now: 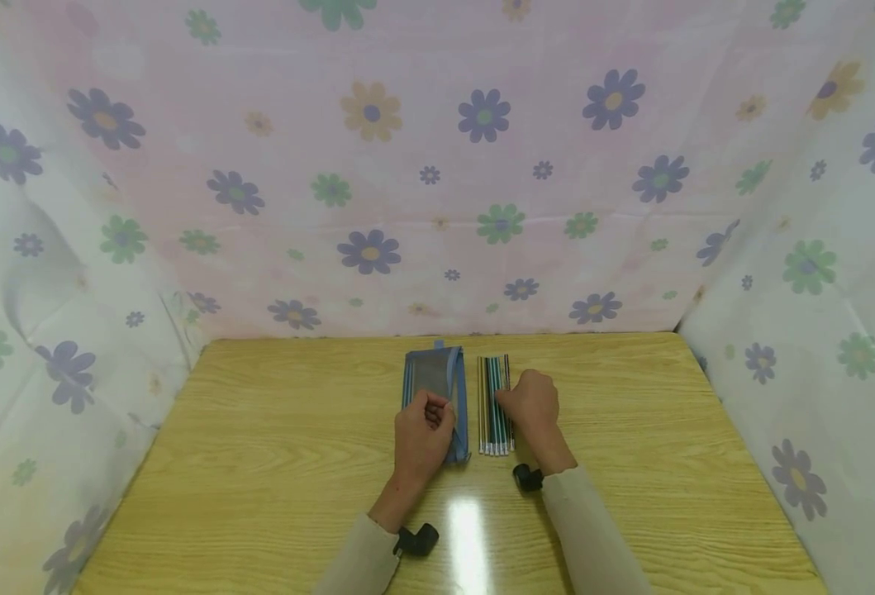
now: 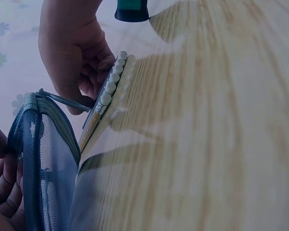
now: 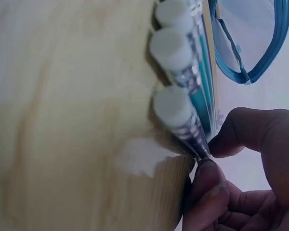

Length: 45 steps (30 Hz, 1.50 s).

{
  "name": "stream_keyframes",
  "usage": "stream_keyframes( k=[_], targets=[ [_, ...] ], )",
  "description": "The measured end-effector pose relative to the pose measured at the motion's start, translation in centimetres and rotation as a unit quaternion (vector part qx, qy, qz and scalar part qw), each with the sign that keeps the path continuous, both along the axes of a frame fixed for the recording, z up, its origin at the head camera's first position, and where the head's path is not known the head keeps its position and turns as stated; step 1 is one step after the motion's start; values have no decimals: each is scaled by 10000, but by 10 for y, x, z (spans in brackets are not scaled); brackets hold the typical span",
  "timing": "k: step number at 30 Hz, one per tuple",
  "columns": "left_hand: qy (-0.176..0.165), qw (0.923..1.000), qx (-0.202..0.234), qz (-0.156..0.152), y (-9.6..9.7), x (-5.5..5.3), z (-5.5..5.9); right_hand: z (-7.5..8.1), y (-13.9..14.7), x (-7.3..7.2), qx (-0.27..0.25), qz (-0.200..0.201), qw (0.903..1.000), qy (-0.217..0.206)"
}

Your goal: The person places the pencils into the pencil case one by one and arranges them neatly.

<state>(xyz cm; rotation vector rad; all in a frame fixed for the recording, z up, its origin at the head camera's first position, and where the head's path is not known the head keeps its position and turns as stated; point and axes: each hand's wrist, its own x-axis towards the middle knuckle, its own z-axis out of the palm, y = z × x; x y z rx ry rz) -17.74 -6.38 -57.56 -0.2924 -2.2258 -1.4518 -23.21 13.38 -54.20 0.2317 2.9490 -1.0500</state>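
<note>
A blue mesh zip pouch point(image 1: 431, 369) lies on the table with its zip side parted; thin striped lines show along its left part. My left hand point(image 1: 424, 436) holds the pouch's edge between thumb and fingers, its opening facing right. Just right of it, a row of several pencils point(image 1: 492, 413) lies side by side, white erasers point(image 3: 171, 50) toward me. At the row's right end, my right hand point(image 1: 534, 403) pinches the outermost dark pencil point(image 3: 196, 137) between thumb and fingers. The left wrist view shows the pouch point(image 2: 55, 159) gaping beside the row.
The wooden table point(image 1: 281, 430) carries the pouch and pencils near its far edge. Flowered cloth point(image 1: 422, 165) hangs behind it and at both sides. A black wrist camera point(image 1: 417, 540) is on the left wrist, another point(image 1: 528, 478) on the right.
</note>
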Motion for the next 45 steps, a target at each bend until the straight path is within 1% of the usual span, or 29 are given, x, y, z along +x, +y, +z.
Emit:
stream_keyframes(
  k=[9,14,23,31,37,45],
  targets=[
    [74,10000,-35,-4,0,-1,0,-2,1,-1,-86,-16,9999,-70],
    [100,9999,-78,30,0,-1,-1,0,2,-1,-151,-40,9998,-150],
    [86,9999,-83,34,-1,0,0,4,6,3,-274,-37,9992,-286],
    [124,9999,-80,22,-1,1,-1,5,8,5,-285,-5,9995,-117],
    [139,9999,-79,-7,-1,2,1,7,6,7,-458,95,9989,16],
    [-20,10000,-32,-59,-1,2,2,10,0,10,-775,122,9969,63]
  ],
)
